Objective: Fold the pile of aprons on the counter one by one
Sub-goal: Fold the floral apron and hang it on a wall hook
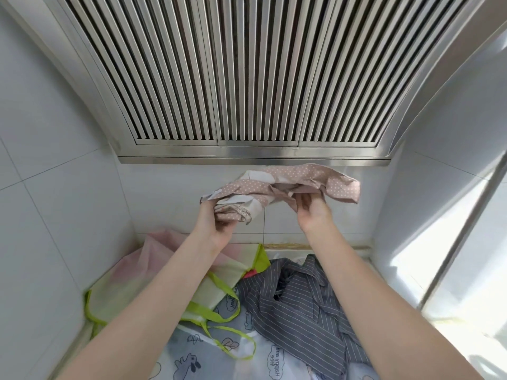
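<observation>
**white-tiled corner, one apron lifted off the pile**

white wall tiles [68, 187] enclose the corner on three sides, and a stainless range hood [247, 78] with long slats fills the upper field above your hands. below, the table [277, 255] shows only as a pale strip at the back edge, the rest covered by cloth.

your left hand [219, 223] and right hand [310, 212] are both raised in front of the back wall, just under the hood's lower rim. between them hangs the pink dotted apron [301, 185], bunched and crumpled, well above the pile. your left fingers are curled round its pale, printed end; your right fingers [303, 200] pinch a fold nearer the middle, with the rest of the cloth drooping past that hand to the right.

on the table beneath your forearms lie the remaining aprons, unfolded and overlapping: a grey striped apron [301, 311] to the right, a light blue printed apron [208, 357] nearest you, and a pale apron with lime-green straps [153, 278] to the left.
</observation>
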The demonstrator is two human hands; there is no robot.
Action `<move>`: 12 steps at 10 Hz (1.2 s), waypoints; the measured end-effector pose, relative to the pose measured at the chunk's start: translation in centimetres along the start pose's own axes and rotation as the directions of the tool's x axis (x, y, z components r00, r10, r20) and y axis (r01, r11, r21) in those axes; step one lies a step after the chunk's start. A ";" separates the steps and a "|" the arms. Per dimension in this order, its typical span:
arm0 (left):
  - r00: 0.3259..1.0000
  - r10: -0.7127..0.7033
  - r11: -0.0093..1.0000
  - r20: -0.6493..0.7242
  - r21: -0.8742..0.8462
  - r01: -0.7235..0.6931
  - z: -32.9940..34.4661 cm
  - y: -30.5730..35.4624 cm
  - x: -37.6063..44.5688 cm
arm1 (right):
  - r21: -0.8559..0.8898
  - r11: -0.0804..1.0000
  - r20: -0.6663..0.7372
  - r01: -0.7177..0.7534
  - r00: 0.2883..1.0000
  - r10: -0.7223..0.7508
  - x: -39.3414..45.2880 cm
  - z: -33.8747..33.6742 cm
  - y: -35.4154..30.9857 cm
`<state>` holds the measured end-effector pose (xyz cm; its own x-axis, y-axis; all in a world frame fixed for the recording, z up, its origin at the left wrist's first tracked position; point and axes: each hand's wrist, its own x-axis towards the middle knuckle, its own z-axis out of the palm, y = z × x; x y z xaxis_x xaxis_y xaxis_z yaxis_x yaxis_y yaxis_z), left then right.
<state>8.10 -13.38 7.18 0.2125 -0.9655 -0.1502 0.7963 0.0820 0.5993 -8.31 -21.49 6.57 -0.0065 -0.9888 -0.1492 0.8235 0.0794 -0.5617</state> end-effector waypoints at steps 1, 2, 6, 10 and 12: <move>0.997 -0.067 0.997 -0.044 -0.033 0.065 -0.4 -0.3 0.1 | 0.204 0.979 -0.040 0.015 0.999 -0.007 -0.3 -0.1 -0.8; 0.992 -0.108 0.994 -0.069 0.005 0.108 -1.2 -0.3 0.7 | 0.304 0.952 -0.067 0.040 0.998 -0.021 -1.4 -0.4 -1.4; 0.983 0.040 0.989 -0.179 0.148 -0.014 -3.3 0.6 2.2 | -0.973 -0.051 0.103 0.224 0.624 0.775 -3.4 -1.9 -2.0; 0.999 -0.032 0.961 0.002 0.275 0.030 -2.1 0.4 1.1 | -0.252 -0.904 -0.074 0.345 0.925 0.373 -2.9 2.7 -4.8; 0.991 -0.131 0.969 -0.035 0.209 0.135 -1.3 -0.3 0.3 | -0.308 -0.947 0.674 0.089 0.723 -0.152 -0.5 2.1 -5.3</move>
<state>8.66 -13.33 5.99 0.1260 -0.9588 -0.2547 0.6817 -0.1028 0.7244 -11.47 -21.65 11.31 0.2526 -0.8121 0.5260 -0.9555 -0.1238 0.2679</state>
